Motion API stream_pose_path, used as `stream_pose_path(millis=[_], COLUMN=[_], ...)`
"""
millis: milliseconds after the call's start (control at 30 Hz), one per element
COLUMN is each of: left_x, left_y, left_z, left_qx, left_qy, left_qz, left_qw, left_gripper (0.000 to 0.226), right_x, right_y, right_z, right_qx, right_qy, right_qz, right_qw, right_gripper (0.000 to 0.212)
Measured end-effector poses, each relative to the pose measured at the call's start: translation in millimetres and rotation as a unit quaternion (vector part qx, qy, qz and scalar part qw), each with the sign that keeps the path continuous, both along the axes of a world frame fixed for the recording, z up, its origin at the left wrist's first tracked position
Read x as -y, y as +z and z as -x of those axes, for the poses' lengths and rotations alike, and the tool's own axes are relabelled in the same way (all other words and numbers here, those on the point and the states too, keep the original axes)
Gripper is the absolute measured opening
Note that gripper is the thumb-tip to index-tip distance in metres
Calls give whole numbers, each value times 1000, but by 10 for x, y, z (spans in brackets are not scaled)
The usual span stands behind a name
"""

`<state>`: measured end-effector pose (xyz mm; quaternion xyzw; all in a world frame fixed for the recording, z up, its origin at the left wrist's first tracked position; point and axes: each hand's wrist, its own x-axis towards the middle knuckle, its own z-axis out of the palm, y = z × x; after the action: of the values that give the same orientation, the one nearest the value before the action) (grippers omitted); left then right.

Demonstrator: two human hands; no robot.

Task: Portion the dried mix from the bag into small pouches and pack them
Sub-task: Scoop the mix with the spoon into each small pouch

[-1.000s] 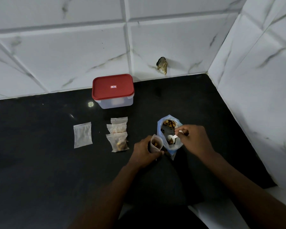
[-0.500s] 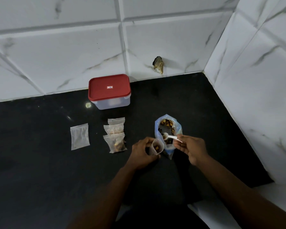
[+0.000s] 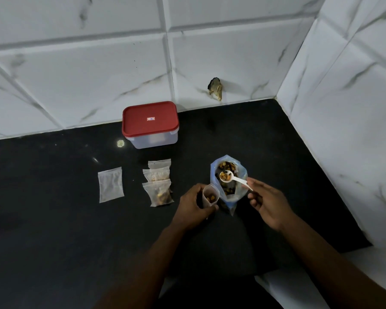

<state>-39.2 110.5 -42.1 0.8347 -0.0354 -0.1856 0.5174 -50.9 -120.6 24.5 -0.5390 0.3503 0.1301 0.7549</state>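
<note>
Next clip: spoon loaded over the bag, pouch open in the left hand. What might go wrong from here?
The right hand pinches the small white plastic spoon only at its handle end; its load may spill onto the black countertop. The small clear plastic pouch in the left hand has a narrow mouth, easy to miss. No hand holds the blue-tinted plastic bag; a knock could tip it.

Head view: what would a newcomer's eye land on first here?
The red-lidded box stands out against the black counter by the tiled wall. Nearer, the right hand holds a white spoon of dried mix over the open blue bag, while the left hand grips a small pouch beside it.
</note>
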Motion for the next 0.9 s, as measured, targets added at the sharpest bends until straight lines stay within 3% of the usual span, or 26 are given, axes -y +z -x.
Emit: stream_pose_path(millis=[200,333,467,733,833,900], left_x=[18,19,0,-24,-39,-45], left_y=[95,130,132,136,126,121], left_z=[2,14,35,61,60,55], left_qx=[9,20,36,49,50,55], left_qy=[10,12,12,3,2,3], left_qz=[17,28,39,41,31,31], left_qw=[1000,999,999,998,998,998], left_gripper=[49,53,54,54,55,52], right_x=[-10,-94,-138,-187,-201,-213], right_y=[271,372,286,203,179,141], right_z=[67,200,294,406,464,510], right_qx=[93,160,227,377,406,400], right_qy=[63,150,243,292,297,302], right_qz=[44,152,328,484,508,498], right_qw=[993,964,884,734,699,707], right_gripper=[22,24,22,21,21,20])
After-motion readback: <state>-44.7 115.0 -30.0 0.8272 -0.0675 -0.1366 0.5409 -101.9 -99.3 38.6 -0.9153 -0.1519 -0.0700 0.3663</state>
